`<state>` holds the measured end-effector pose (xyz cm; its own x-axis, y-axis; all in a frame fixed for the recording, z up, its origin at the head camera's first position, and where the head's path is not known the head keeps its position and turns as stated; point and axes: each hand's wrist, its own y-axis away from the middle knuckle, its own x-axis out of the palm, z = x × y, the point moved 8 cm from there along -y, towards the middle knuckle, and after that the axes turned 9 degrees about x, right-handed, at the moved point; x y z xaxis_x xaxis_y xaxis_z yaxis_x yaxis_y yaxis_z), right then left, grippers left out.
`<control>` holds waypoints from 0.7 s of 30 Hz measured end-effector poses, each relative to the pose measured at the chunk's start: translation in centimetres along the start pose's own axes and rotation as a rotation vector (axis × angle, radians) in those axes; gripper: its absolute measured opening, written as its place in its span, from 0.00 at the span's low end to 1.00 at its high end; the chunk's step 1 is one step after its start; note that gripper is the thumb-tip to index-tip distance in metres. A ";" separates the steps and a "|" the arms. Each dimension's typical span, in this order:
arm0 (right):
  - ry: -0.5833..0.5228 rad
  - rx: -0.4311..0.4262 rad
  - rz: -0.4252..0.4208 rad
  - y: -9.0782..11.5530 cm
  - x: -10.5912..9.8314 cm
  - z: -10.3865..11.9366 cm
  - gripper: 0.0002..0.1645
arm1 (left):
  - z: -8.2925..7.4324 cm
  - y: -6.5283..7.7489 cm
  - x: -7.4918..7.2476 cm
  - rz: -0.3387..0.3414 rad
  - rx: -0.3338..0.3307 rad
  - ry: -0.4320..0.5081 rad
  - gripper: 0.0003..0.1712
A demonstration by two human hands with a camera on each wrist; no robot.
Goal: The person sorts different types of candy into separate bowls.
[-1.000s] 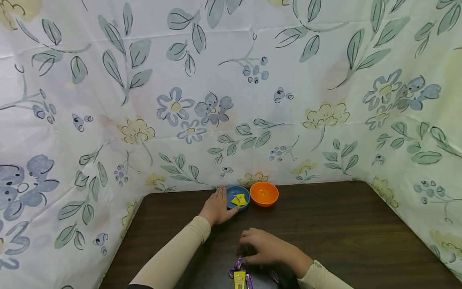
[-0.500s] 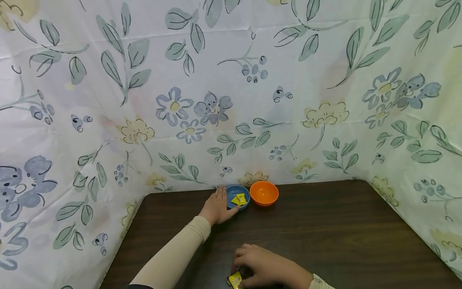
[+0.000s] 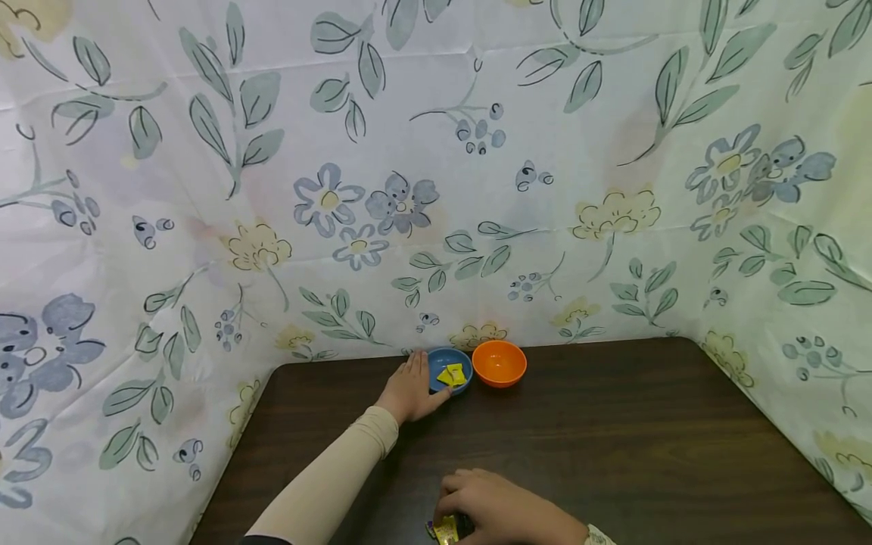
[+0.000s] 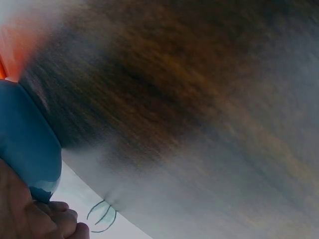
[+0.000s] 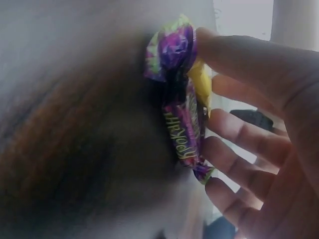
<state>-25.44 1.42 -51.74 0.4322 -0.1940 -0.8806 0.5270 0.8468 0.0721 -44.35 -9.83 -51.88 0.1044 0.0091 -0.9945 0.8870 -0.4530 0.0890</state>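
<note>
Near the table's back edge, my left hand rests against the left side of a blue bowl, its fingers along the rim and its thumb at the front. Small yellow packets lie in that bowl. At the bottom of the head view, my right hand pinches a yellow-wrapped candy between thumb and fingers. A purple-wrapped candy lies against it in the right wrist view, close to the fingertips. Whether the fingers also grip the purple one, I cannot tell.
An orange bowl stands just right of the blue one. Both are on a dark wooden table, against a hanging floral cloth that also runs along both sides.
My right hand has come nearer to me, over the candies, and now has the yellow one, which has tilted. The left hand has stayed at the blue bowl.
</note>
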 end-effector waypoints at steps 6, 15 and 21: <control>0.010 0.005 0.016 -0.1 0.2 0.1 0.18 | 0.0 0.0 0.0 -0.002 0.000 0.006 0.62; 0.033 -0.008 0.009 0.0 0.0 0.4 0.19 | 0.2 0.0 -0.1 -0.011 0.003 0.008 0.62; 0.046 -0.011 -0.002 -0.1 0.1 0.3 0.19 | 0.1 0.0 -0.2 -0.009 0.006 -0.003 0.62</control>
<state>-25.19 1.19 -51.63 0.3973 -0.1730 -0.9012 0.5197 0.8518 0.0656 -44.36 -9.92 -51.71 0.0956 0.0107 -0.9954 0.8853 -0.4580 0.0801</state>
